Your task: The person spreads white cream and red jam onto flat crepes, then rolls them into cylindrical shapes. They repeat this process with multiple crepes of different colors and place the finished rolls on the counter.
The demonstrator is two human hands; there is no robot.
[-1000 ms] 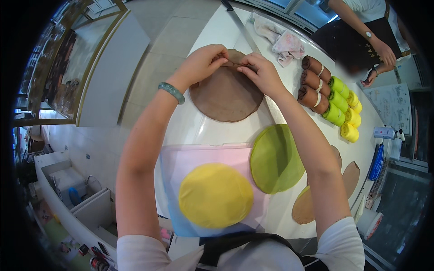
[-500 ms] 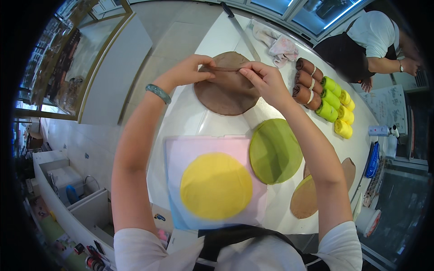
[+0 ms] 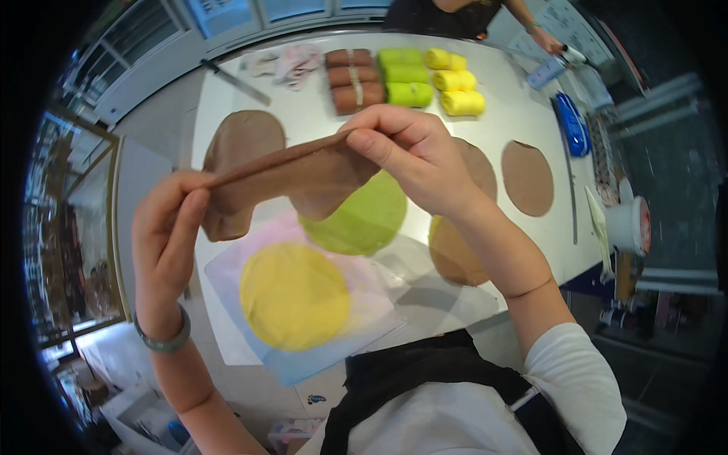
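Observation:
My left hand [image 3: 168,227] and my right hand [image 3: 421,155] are each pinching one end of a thin brown crepe [image 3: 280,178]. It is stretched up off the table, with its top edge taut and slanting up to the right, while the lower part hangs loose. Beneath it lies a green crepe [image 3: 360,216], partly covered from view. Nearer me a yellow crepe [image 3: 294,297] rests flat on a pink and blue sheet [image 3: 379,318]. Behind my left hand, another brown crepe [image 3: 246,140] lies on the white table [image 3: 303,102].
Brown rolls [image 3: 353,76], green rolls [image 3: 404,76] and yellow rolls [image 3: 459,82] stand in rows at the back. A long knife [image 3: 235,82] and a cloth [image 3: 297,62] lie at far left. Another person's hand [image 3: 544,39] reaches a spray can [image 3: 547,73]. More brown crepes [image 3: 528,178] lie at right.
Both hands have lifted the brown crepe off its place and brought it nearer, spreading apart. My view has turned right. The other person's hand is now at the spray can.

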